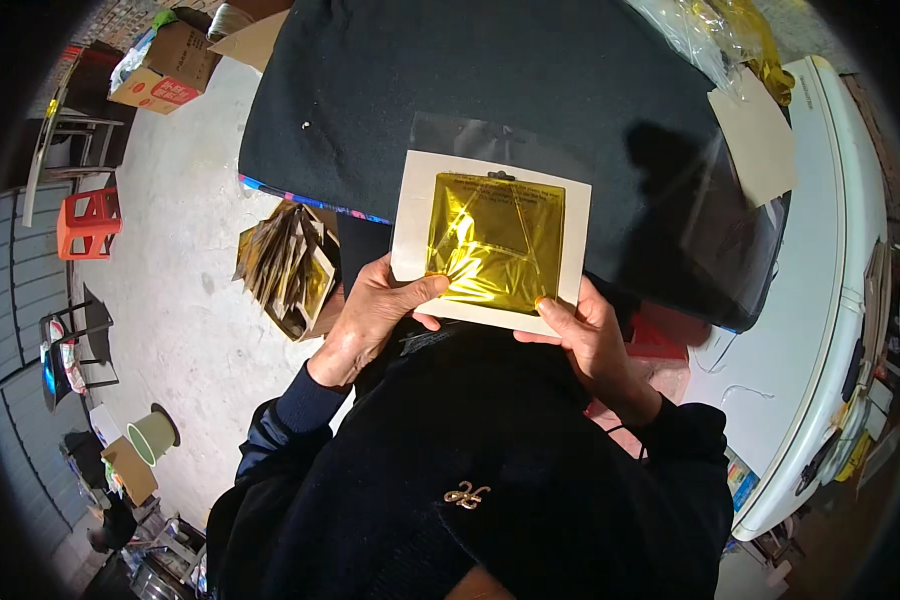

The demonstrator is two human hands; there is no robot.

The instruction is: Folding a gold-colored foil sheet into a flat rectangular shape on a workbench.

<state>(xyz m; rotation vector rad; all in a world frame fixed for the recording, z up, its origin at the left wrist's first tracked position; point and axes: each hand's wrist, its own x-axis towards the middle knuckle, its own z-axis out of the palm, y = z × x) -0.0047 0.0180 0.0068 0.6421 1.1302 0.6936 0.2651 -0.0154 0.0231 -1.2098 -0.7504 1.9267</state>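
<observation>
Between my two hands is a cream card [410, 215] with a shiny gold foil packet [495, 240] on its face. A small dark clip or hanger shows at the packet's top edge, and a clear plastic strip [460, 137] extends beyond the card's far edge. My left hand [385, 305] grips the lower left of the card, its thumb pressed on the foil. At the lower right, my right hand [582, 330] pinches the card with the thumb on top and fingers underneath. The card is held over the near edge of a table covered with black cloth [370, 100].
Left of the table, a box [290, 275] holds many similar gold-faced cards. A blank cream card [755, 135] and clear plastic bags [690, 40] lie at the table's far right. A white appliance [820, 300] stands at right. A red stool [90, 222] and green bin [152, 438] stand on the left floor.
</observation>
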